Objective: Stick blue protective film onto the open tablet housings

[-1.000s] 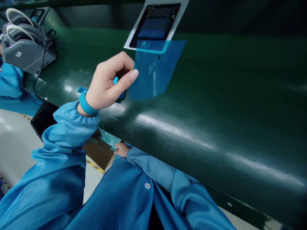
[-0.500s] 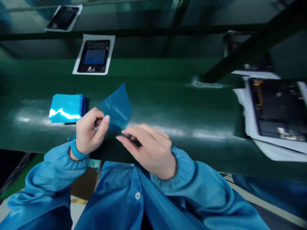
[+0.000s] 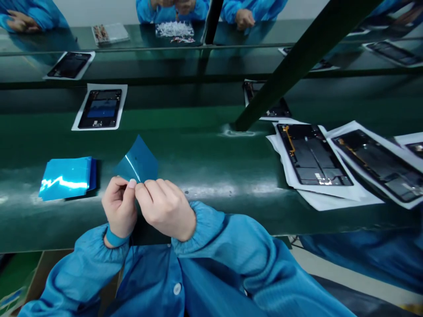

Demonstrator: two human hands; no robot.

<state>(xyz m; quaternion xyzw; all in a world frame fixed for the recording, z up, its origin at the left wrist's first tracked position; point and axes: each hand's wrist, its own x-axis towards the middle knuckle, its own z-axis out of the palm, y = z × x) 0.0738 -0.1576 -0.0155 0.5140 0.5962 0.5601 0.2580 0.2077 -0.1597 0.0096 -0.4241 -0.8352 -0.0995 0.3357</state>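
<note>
A thin, see-through blue film sheet [image 3: 142,159] stands up from my fingertips, bent along a bright crease with one corner pointing away. My left hand [image 3: 119,206] pinches its near edge between thumb and fingers; a blue band circles that wrist. Pressed close beside it, my right hand [image 3: 167,208] is closed at the same edge, its fingertips against the left thumb and partly hidden. To the left of my hands lies a stack of shiny blue film sheets [image 3: 66,177] on the green bench [image 3: 211,163].
An opened tablet [image 3: 101,109] lies on white paper beyond the stack. More opened tablets [image 3: 313,154] on paper overlap at the right. A slanted dark post [image 3: 284,66] rises from the bench. Across it, co-workers' hands [image 3: 244,18] and a tray of white parts [image 3: 174,29] appear.
My right hand has come in from beside the film and closed on its edge next to my left hand. The view has shifted, showing more of the far side.
</note>
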